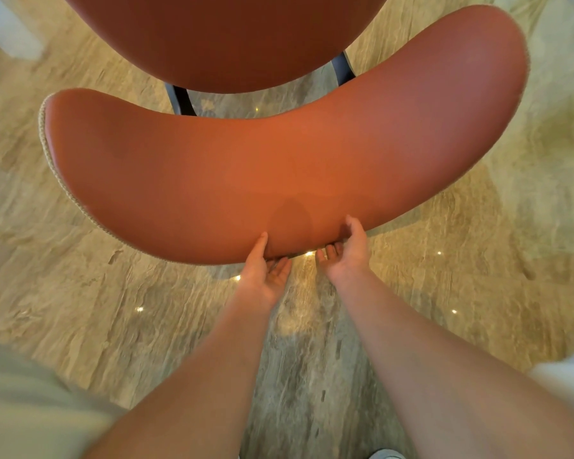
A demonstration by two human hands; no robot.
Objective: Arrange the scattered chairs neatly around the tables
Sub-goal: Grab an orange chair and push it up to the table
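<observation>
- Left hand (266,273) gripped the near lower edge of the chair backrest (279,160), thumb up on the orange face, fingers curled under the rim.
- Right hand (344,251) gripped the same edge just to the right, thumb on the face, fingers (328,251) hooked beneath.
- Hands sat close together near the middle of the backrest, apart from each other.
- Both bare forearms reached in from the near edge, left one from lower left, right one from lower right.
- Backrest was a wide curved orange pad, ends sweeping far-left and far-right, pale stitched trim (52,160) along its left edge.
- Chair seat (226,38), same orange, lay beyond the backrest at the far top.
- Two dark legs (179,99) showed in the gap between seat and backrest.
- Glossy beige marble-look floor (113,309) spread all round, dotted with small bright reflections.
- Pale blurred clothing (20,409) filled the near-left corner; a bit of white cloth at the near-right edge.
- No table in view; could not tell where the chair stood against one.
</observation>
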